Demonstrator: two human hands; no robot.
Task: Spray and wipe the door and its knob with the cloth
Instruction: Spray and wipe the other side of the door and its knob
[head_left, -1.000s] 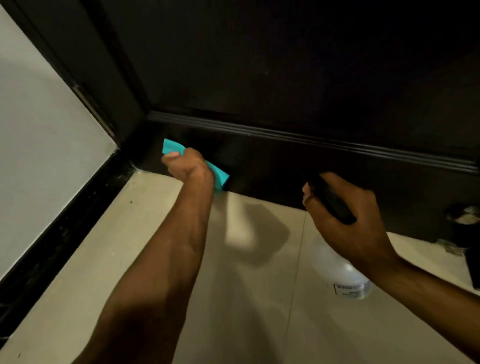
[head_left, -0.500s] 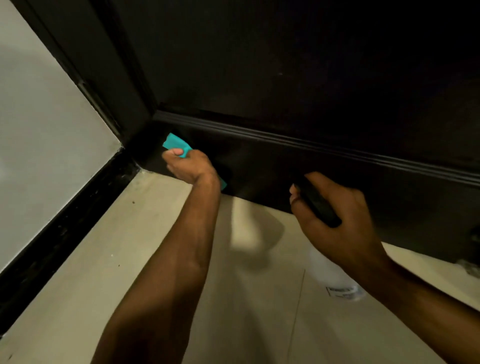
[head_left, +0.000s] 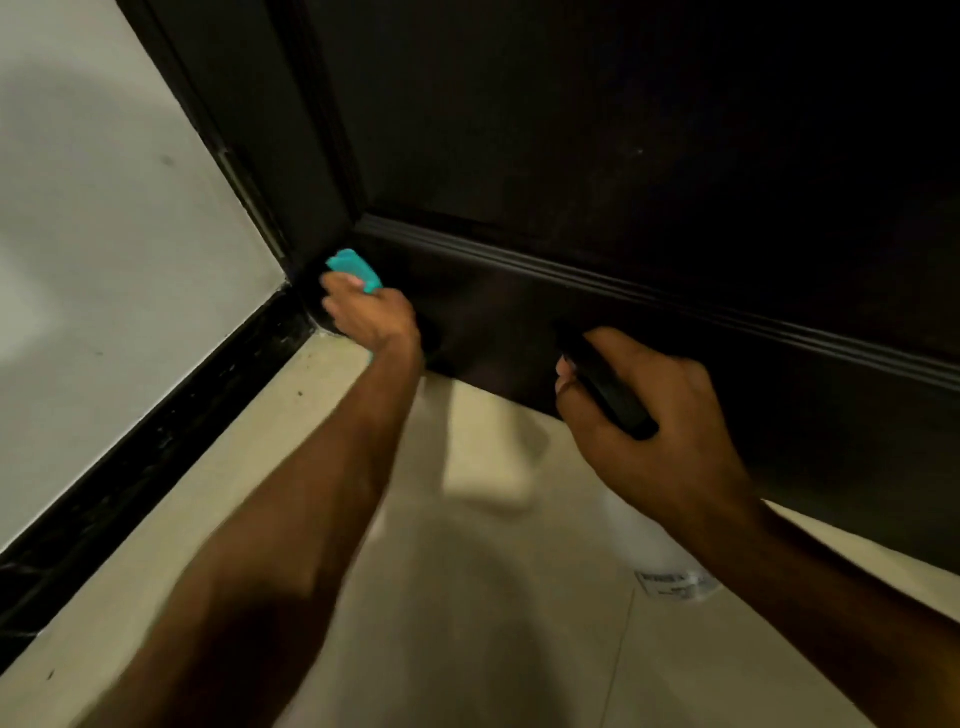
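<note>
Cloth (head_left: 354, 270) slid into door (head_left: 623, 156) corner, left hand (head_left: 371, 317) gripping; right hand (head_left: 649, 431) clutches spray bottle (head_left: 660, 551).

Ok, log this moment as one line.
left hand: wiping cloth on door bottom corner | right hand: holding spray bottle | knob: unseen

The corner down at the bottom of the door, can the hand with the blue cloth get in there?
Probably yes: the left hand already holds the cloth against the door near that corner, nothing blocking.
</note>
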